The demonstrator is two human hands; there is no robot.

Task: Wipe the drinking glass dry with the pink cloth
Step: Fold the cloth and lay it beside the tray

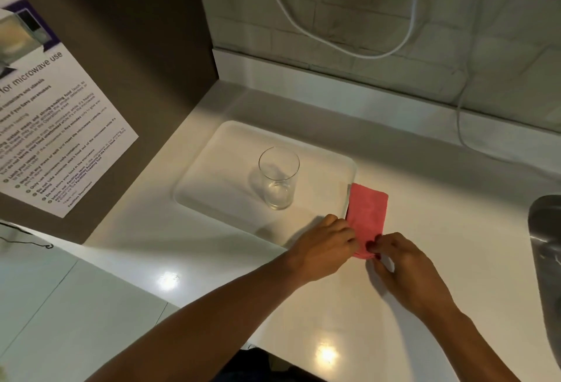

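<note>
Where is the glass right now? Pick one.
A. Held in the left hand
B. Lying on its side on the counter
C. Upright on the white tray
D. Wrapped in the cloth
C: the glass stands upright on the white tray, untouched, while both hands grip the near end of the cloth beside it.

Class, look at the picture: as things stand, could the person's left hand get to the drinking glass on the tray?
Probably yes. The glass stands upright on the tray, with nothing between it and the left hand, though that hand is busy at the pink cloth.
</note>
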